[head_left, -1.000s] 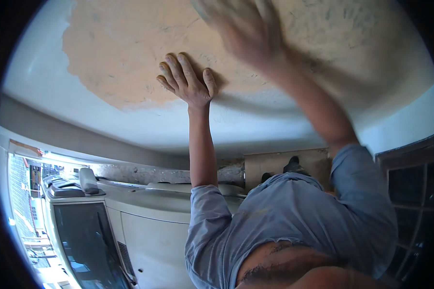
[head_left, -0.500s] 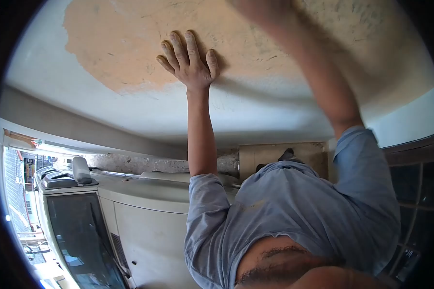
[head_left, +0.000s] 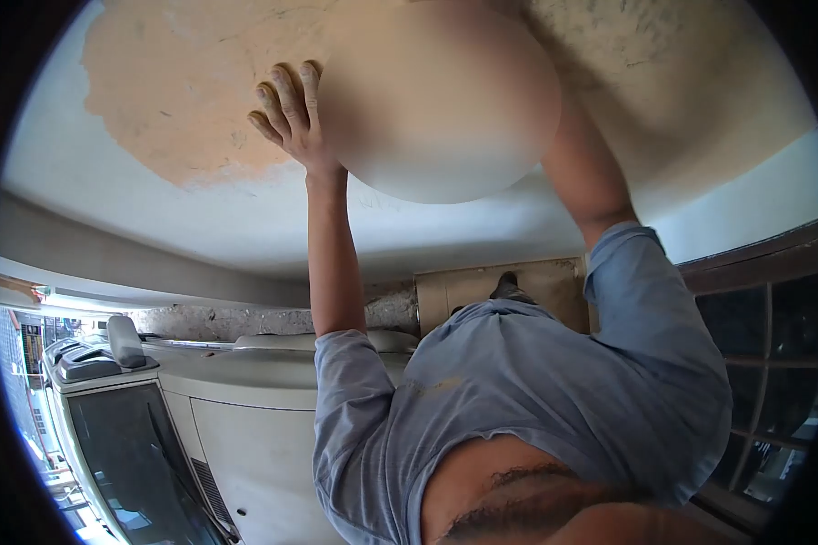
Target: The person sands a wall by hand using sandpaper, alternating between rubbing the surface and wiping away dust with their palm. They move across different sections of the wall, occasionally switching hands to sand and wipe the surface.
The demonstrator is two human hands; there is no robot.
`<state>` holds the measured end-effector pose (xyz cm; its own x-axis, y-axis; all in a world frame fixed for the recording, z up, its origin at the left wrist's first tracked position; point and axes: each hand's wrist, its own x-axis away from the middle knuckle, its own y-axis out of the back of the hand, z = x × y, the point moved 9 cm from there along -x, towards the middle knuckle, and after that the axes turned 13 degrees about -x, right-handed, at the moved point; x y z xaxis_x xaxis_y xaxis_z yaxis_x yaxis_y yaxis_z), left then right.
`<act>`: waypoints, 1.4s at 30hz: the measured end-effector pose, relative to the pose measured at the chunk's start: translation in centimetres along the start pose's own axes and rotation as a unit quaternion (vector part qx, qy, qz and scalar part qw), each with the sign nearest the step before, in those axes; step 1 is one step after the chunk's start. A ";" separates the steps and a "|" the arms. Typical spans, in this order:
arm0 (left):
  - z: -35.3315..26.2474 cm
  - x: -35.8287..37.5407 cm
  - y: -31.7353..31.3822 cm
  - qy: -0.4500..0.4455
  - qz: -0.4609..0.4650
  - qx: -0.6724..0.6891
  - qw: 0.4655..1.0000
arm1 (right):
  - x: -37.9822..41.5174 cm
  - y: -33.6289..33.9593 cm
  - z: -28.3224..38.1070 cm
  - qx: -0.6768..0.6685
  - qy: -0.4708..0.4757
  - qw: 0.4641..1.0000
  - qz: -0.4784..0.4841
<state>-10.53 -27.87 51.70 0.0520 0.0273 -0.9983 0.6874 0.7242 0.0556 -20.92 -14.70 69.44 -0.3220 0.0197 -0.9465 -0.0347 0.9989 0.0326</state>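
- Left hand (head_left: 291, 113) lies flat on the ceiling (head_left: 200, 209), fingers (head_left: 282, 91) spread and pressed to the plaster, holding nothing; it looks like a brace to steady the body while reaching overhead.
- Right hand is hidden behind a blurred patch in the head view, so I cannot tell whether it is spread or pinching anything; only the right forearm (head_left: 582, 173) shows, raised toward the same surface.
- Both arms reach to the bare orange patch (head_left: 173, 91), where white paint is gone and rough plaster shows; white paint surrounds it.
- Blue shirt sleeves (head_left: 645, 300) are pushed up clear of the forearms.
- Below, a white machine (head_left: 264, 400) with a dark glass front stands near a window, well apart from the hands.
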 end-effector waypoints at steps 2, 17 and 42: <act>0.4 -0.1 0.1 0.014 -0.005 -0.011 1.000 | 8.8 -1.7 1.3 0.016 -0.091 0.990 0.103; 1.3 0.2 0.9 0.019 0.001 -0.009 1.000 | 4.3 -2.8 2.4 0.056 -0.002 0.995 0.087; 2.3 0.7 1.0 0.059 0.031 -0.005 0.998 | 14.6 -2.9 3.3 0.047 0.059 0.973 0.218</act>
<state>-8.18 -28.69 51.11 0.0087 0.1520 -0.9883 0.6787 0.7249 0.1175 -22.38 -17.21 54.50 -0.3933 0.4420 -0.8062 0.2139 0.8968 0.3874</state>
